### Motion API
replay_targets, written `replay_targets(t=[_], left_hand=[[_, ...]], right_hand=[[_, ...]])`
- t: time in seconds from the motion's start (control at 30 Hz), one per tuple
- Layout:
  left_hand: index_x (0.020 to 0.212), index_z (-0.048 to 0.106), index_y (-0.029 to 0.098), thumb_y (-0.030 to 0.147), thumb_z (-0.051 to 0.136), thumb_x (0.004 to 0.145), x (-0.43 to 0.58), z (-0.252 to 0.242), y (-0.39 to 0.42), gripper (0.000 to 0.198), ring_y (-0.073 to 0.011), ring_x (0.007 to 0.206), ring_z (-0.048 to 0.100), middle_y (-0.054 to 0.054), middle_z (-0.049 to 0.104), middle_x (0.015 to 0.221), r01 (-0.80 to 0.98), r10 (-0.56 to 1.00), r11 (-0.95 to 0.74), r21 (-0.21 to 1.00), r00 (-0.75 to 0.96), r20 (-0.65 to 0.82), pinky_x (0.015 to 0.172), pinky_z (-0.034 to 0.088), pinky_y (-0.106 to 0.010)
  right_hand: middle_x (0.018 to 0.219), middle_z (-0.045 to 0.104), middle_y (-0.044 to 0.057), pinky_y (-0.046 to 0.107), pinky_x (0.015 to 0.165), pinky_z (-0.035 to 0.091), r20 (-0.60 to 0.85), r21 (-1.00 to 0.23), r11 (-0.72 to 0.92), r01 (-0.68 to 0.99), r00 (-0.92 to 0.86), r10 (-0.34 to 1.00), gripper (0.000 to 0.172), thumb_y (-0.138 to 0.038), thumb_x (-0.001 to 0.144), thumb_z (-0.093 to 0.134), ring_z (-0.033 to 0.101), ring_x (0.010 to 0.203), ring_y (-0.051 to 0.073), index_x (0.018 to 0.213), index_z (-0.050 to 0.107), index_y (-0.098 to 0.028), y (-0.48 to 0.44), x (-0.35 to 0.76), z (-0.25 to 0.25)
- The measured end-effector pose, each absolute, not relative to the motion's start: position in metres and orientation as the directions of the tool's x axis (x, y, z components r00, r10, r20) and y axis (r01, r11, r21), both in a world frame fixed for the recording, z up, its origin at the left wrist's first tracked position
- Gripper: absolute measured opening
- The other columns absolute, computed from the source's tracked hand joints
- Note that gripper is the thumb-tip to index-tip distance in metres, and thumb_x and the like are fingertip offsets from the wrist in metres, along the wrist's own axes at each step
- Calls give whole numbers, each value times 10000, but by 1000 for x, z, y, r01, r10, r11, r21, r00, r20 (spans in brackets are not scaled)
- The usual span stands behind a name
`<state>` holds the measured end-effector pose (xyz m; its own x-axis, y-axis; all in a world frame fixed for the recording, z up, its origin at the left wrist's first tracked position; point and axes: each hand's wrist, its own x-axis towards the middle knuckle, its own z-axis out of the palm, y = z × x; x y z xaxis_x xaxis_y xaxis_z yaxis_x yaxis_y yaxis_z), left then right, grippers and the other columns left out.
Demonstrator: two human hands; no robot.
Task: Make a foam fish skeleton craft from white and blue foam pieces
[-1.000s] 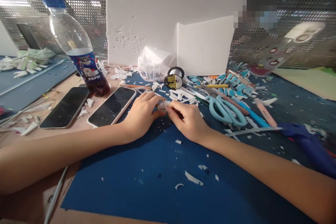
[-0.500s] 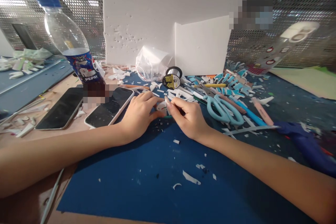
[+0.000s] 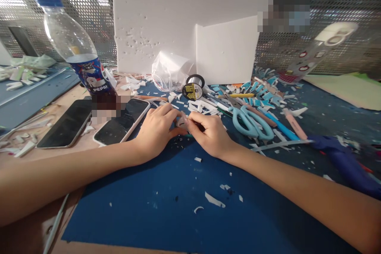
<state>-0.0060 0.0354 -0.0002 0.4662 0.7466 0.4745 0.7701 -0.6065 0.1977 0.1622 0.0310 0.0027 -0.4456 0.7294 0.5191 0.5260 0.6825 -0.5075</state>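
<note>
My left hand (image 3: 157, 129) and my right hand (image 3: 208, 133) meet fingertip to fingertip over a dark blue mat (image 3: 178, 202). Between the pinched fingers sits a small white piece (image 3: 181, 122). My left thumb and fingers curl round it from the left. My right fingers pinch toward it from the right, with a thin green tool tip (image 3: 188, 135) showing under them. Both forearms rest on the table.
Two phones (image 3: 67, 123) (image 3: 122, 121) lie left of my hands beside a Pepsi bottle (image 3: 76, 47). Light blue scissors (image 3: 251, 121), pens, a wire spool (image 3: 193, 89), a plastic bag (image 3: 171, 71), white foam blocks (image 3: 226, 51), a dark blue glue gun (image 3: 342, 156) and scattered scraps lie around.
My hands stay pinched together on the small white piece; the fingers shifted only slightly. The view drifted a little to the right.
</note>
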Motion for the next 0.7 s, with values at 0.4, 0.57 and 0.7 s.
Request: replay_targets(t=[0.4,0.57,0.7], left_hand=[[859,644,158,319,639,779,-9,-1,39,180,-207,769,519,-52,634,806,696,717,-662,279,479,506,686,428,-333],[791,623,136,241,688,743,-7,2,38,132,-152,649,525,-19,613,689,664,721,-665,341,452,526,596,413,-262],[816,605,125,197,714,714,-5,3,37,166,-124,647,556,-9,613,704,575,715,-691,438,454,532,586,435,-221]], right_hand=[[480,332,-54,227,452,217,395,-499,666,554,-539,744,291,-256,915,394,342,422,71,635,388,-180,38,168,1],[487,339,-55,221,455,245,391,-578,637,510,-512,765,318,-307,942,373,356,428,70,653,418,-180,39,167,0],[502,373,-51,215,458,273,409,-630,622,465,-483,774,335,-326,956,352,374,437,69,667,431,-178,38,167,1]])
